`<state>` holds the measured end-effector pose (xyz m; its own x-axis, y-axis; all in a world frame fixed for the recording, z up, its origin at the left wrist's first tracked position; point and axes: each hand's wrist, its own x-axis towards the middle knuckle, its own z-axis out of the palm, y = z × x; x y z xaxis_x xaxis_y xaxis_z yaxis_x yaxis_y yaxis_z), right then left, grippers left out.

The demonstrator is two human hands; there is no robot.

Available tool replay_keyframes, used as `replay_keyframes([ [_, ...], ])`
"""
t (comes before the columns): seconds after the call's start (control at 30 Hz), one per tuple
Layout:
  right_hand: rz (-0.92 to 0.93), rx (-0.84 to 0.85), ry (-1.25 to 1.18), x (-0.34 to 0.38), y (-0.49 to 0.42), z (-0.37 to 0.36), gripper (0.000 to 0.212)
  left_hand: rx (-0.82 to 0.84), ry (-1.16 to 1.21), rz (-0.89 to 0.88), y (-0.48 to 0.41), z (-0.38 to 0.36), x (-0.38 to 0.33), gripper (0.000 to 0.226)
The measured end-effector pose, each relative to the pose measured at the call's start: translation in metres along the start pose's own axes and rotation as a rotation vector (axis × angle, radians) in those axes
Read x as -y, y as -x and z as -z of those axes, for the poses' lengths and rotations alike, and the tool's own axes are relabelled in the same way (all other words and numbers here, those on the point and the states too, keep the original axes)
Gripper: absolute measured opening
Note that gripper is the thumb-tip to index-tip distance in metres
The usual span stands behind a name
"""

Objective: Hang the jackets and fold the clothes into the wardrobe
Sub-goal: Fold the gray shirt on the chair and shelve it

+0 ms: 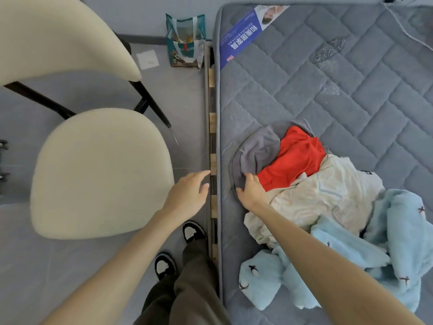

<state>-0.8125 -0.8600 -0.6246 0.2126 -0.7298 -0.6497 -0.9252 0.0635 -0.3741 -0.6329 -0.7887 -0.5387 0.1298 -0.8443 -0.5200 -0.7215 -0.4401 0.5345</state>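
Where the grey quilted mattress point(351, 95) fills the right half of the frame, a loose heap of clothes lies on its lower part, close to the mattress's left edge. The heap holds a grey garment point(255, 148) at its upper left, a red garment point(295, 160) touching it on the right, a cream garment point(328, 193) below those, and a pale blue fleece point(346, 254) printed with small dark bird shapes at the lower right.

The right hand point(249, 190) rests on the lower edge of the grey garment, with its fingers and thumb curled into the cloth in a grip. The left hand point(188, 192) hangs in the air at centre frame, over the floor just left of the slatted bed frame point(212, 123). Its fingers are apart and relaxed, and it holds nothing.

A blue label point(243, 36) lies across the mattress's upper left corner. It carries large white Chinese characters turned sideways, which I cannot read with certainty, and a line of small Latin capitals too small to make out. A little red mark sits at its lower end.

A cream chair point(98, 174) with black legs takes up the left of the frame. A teal bag point(185, 41) stands on the floor at top centre, with a white paper square point(147, 59) to its left. Black-and-white shoes point(193, 231) show at bottom centre.
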Motion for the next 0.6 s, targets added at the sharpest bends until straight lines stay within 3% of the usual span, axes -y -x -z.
replay_keyframes([
  [0.1,-0.010,-0.006,0.077,-0.011,-0.014,-0.020,0.059,0.023,-0.001,0.001,-0.007,-0.012,0.015,0.044],
  [0.23,-0.026,-0.102,0.068,-0.020,-0.026,-0.025,0.020,0.046,0.003,-0.001,-0.003,-0.017,0.029,0.045],
  [0.33,-0.016,-0.051,0.070,-0.016,-0.029,-0.015,0.017,0.069,0.025,0.007,0.005,-0.014,0.032,0.045],
  [0.47,0.030,-0.108,-0.008,-0.006,-0.005,-0.001,0.018,0.065,0.064,0.005,0.018,0.001,0.027,0.044],
  [0.6,-0.027,-0.208,-0.301,-0.001,0.040,0.023,0.009,0.030,0.075,-0.028,0.029,0.022,0.017,0.043],
])
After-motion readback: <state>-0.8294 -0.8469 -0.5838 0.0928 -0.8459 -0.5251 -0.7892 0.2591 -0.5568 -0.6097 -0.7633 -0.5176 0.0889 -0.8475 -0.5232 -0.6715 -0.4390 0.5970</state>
